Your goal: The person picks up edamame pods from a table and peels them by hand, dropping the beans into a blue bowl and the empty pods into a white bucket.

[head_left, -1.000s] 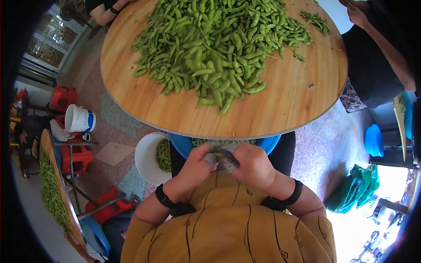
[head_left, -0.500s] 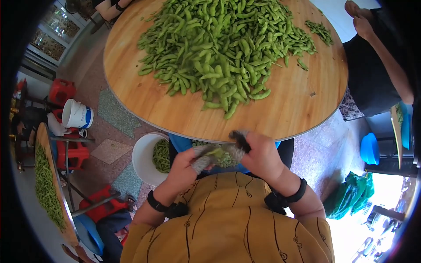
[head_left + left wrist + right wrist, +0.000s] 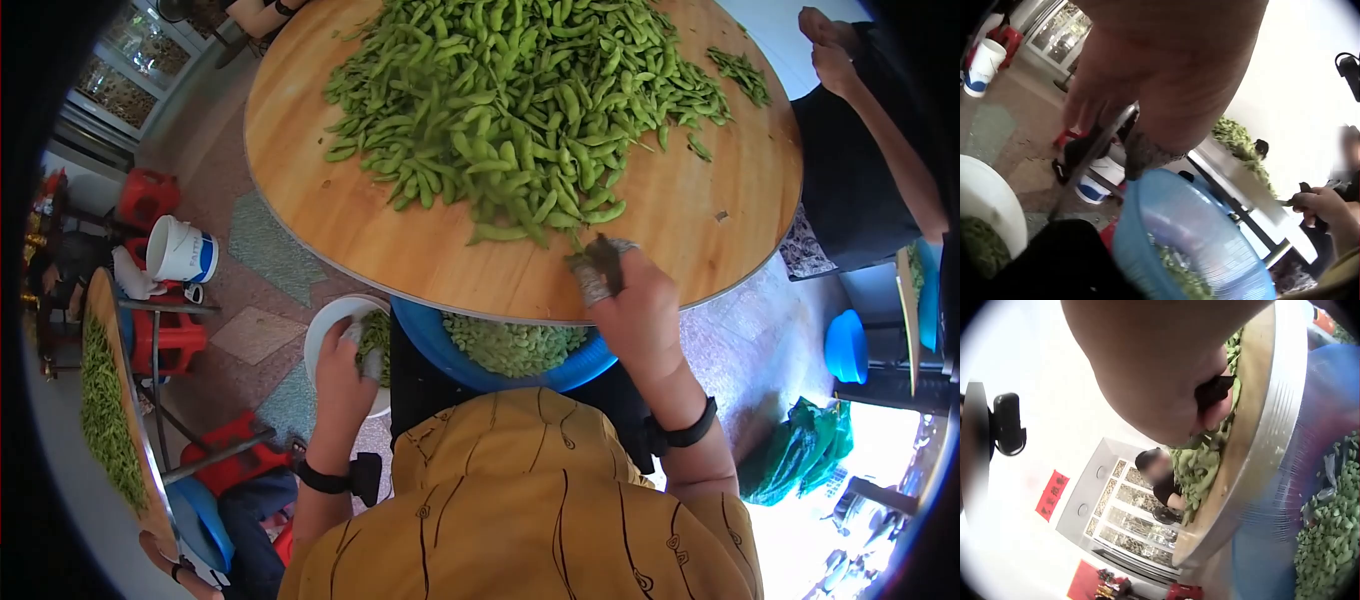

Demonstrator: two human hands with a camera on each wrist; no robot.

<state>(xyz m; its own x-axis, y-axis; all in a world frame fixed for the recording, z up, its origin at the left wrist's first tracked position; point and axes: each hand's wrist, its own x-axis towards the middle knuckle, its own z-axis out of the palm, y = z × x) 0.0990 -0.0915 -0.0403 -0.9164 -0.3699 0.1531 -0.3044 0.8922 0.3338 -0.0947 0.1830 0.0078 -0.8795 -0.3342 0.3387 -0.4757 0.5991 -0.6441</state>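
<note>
My left hand (image 3: 345, 375) hangs over the white bucket (image 3: 318, 340) of green pods, its fingers loosely apart with grey wrapping on them; nothing shows in it. My right hand (image 3: 640, 300) is over the near table edge, fingertips against the front of the pile of green pods (image 3: 500, 120). A dark piece (image 3: 604, 262) sits at its fingers, also visible in the right wrist view as a dark piece (image 3: 1213, 392); whether it is worn or held is unclear. The fingers partly hide whether a pod is pinched. Between my hands, the blue basin (image 3: 430, 345) holds shelled beans (image 3: 515, 348).
The round wooden table (image 3: 400, 255) spans the front. One person's arm (image 3: 890, 140) is at its right, another's (image 3: 262, 18) at the far left. A second pod-covered table (image 3: 150, 480), red stools (image 3: 168, 345) and a white bucket (image 3: 180, 250) stand left; a green bag (image 3: 800, 455) lies right.
My hands were together over the basin and have parted: the left moved left to over the white bucket, the right forward onto the table at the pods.
</note>
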